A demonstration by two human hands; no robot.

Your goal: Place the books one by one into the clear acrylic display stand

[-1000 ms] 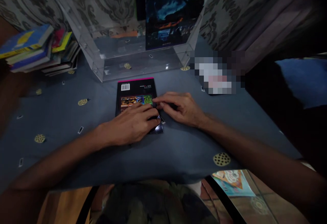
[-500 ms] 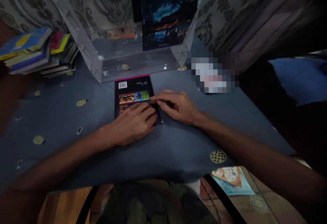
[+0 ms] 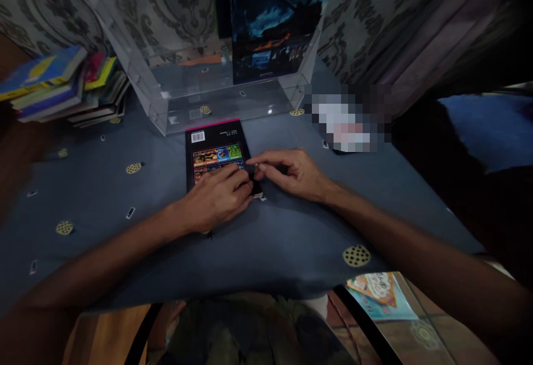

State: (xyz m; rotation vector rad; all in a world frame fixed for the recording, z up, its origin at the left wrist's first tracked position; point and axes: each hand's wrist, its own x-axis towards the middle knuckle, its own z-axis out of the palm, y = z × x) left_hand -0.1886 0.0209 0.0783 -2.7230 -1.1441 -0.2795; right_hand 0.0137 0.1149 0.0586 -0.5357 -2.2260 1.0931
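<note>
Black book (image 3: pixel 214 151) lies flat, mid-table (image 3: pixel 104 187), near the clear case (image 3: pixel 200 76). Left hand (image 3: pixel 216 198) presses it, fingers spread; right hand (image 3: pixel 291 173) pinches its right edge. Judged light, thin, glossy; lift by that edge.

The book (image 3: pixel 214 151) under the hands has a glossy card cover, black with a pink top edge and a white barcode label. The table (image 3: pixel 291 232) wears a matt blue-grey cloth, soft and a little creased, printed with pale dotted rounds. At its far edge stands a case (image 3: pixel 183 71) of clear, shiny plastic that catches small glints. The stack (image 3: pixel 62 85) at the far left corner is paperbacks with smooth covers.
</note>
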